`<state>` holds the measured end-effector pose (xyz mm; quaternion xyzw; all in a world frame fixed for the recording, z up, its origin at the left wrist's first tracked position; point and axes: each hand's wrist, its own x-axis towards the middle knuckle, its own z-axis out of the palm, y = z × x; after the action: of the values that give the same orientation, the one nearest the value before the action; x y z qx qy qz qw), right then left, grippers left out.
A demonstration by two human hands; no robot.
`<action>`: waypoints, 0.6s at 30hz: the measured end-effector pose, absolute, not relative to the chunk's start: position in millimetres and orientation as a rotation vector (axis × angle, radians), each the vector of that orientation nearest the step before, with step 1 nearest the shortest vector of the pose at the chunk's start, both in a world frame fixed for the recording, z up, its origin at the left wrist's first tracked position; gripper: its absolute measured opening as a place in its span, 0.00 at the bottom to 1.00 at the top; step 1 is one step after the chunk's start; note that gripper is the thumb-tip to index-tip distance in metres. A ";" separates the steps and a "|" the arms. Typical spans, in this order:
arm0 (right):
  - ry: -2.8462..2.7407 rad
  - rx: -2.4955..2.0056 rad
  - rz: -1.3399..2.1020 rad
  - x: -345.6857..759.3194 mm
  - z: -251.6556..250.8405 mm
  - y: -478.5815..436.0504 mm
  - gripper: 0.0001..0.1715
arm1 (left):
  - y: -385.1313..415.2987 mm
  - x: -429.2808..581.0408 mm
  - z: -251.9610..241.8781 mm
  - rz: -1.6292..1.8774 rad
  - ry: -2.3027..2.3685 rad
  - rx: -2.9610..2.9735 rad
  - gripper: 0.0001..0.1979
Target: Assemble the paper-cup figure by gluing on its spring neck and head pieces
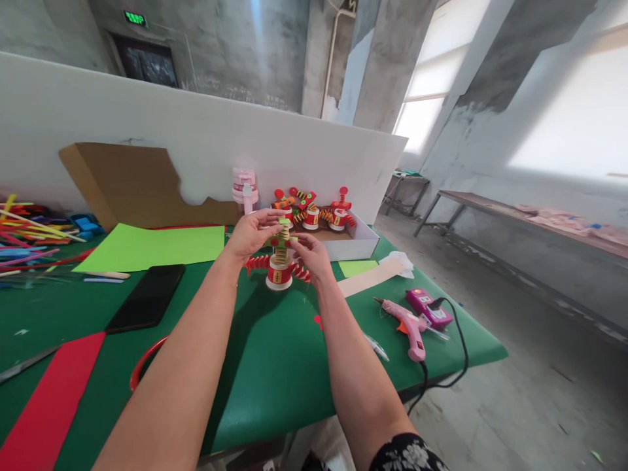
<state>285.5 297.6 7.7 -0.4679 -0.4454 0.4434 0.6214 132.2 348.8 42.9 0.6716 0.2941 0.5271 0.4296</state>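
A craft figure made from a red and white paper cup [279,277] stands on the green table, with red accordion-folded paper arms and a green folded-paper top with red dots. My left hand [252,234] is closed around the upper left of that green top, fingertips at its highest folds. From the other side, my right hand [310,254] pinches the right edge of the green part. The fingers hide some of the folds. Just behind, a white box [356,248] holds several similar figures [311,218] with red cups and folded-paper arms.
A pink glue gun [409,326] and its purple plug block [428,309] lie at right, cord hanging off the edge. Left are a black phone [146,297], green paper [161,248], red paper [53,396], scissors [27,365] and a cardboard piece [130,183]. A white board [196,134] stands behind.
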 end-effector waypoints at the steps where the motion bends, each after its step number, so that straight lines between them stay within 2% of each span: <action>1: -1.027 -1.066 1.021 285.5 7.4 298.0 0.13 | 348.8 135.7 42.3 1.324 0.727 1.652 0.25; 10: -0.983 -1.074 1.038 285.4 7.8 299.0 0.12 | 352.0 153.2 35.1 1.376 0.897 1.605 0.18; 18: -1.002 -1.082 1.001 285.5 8.9 298.0 0.15 | 349.7 139.9 42.4 1.347 0.862 1.568 0.25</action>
<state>285.5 298.0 8.9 -0.4722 -0.4371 0.4369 0.6285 139.9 349.7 42.4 0.6301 0.3462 0.5415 0.4358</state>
